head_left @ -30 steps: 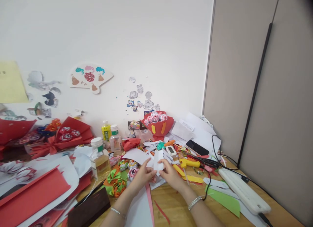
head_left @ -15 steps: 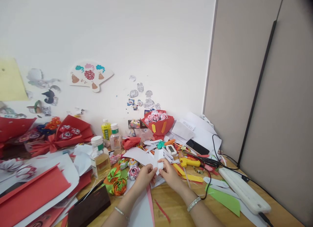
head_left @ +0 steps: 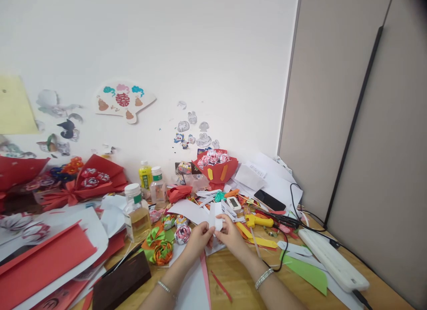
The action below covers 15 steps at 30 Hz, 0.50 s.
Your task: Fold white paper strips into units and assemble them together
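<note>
A narrow strip of white paper (head_left: 215, 211) stands up between my two hands, with a fold or overlap showing along it. My left hand (head_left: 200, 239) pinches its lower left part, thumb and fingers pressed together. From the other side my right hand (head_left: 230, 235) grips the strip's lower right edge, its index finger curled over the paper. The fingertips of both hands nearly meet and cover the strip's bottom end. Just left of my left hand lie a pink-and-white paper flower (head_left: 183, 234) and an orange-and-green paper flower (head_left: 163, 253).
A bottle of amber liquid (head_left: 138, 219) and a dark brown box (head_left: 122, 281) stand to the left. A red paper bouquet (head_left: 216, 171) is behind my hands. Rightward lie a yellow glue gun (head_left: 258, 221), a phone (head_left: 269, 200), black cables and a white power strip (head_left: 333, 259).
My right fingers have slid slightly down the strip, closer to my left thumb. The view has shifted a little; the strip stays held in both hands.
</note>
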Tool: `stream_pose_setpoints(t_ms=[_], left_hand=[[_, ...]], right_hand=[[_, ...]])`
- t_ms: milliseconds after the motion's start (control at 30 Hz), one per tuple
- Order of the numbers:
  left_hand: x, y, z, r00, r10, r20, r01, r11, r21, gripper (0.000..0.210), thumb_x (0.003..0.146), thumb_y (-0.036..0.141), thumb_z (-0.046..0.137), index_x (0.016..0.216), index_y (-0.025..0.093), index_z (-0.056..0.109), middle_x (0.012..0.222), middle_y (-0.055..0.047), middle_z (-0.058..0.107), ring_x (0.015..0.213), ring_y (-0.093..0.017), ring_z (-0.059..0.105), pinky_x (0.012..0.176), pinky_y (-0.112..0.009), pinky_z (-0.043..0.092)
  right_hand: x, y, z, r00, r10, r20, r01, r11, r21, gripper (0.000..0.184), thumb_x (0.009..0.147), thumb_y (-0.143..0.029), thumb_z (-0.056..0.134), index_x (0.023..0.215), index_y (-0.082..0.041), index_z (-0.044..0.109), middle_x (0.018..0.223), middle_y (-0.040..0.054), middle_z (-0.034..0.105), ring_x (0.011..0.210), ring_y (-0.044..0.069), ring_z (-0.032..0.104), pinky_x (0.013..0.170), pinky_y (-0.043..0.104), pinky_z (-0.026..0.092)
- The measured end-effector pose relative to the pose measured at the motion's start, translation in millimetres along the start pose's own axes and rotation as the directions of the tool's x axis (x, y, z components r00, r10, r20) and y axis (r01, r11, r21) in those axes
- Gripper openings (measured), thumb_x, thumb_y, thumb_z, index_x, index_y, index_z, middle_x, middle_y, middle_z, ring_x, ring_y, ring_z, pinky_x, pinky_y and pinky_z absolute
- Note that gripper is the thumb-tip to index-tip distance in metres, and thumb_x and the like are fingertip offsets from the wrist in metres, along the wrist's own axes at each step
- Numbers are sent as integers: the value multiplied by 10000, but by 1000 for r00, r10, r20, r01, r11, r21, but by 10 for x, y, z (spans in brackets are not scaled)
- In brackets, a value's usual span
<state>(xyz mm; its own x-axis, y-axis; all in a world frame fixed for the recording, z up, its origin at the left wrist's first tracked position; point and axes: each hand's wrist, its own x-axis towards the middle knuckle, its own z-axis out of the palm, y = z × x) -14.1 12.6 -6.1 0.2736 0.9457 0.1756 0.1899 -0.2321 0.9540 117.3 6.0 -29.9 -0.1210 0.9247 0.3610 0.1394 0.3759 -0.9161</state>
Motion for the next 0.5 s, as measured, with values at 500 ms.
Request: stream_pose_setpoints(t_ms=[500], left_hand=[[-18, 92, -53, 998, 16, 61, -11, 996, -83, 307, 601, 423, 606, 649, 127, 542, 490, 50, 487, 394, -70, 445, 398, -191, 368]], right_hand=[[-58, -122, 6, 995, -98, -11, 97, 991, -96, 349, 726, -203, 509, 1065, -231, 430, 668, -36, 442, 602, 113, 458, 525, 211, 376]])
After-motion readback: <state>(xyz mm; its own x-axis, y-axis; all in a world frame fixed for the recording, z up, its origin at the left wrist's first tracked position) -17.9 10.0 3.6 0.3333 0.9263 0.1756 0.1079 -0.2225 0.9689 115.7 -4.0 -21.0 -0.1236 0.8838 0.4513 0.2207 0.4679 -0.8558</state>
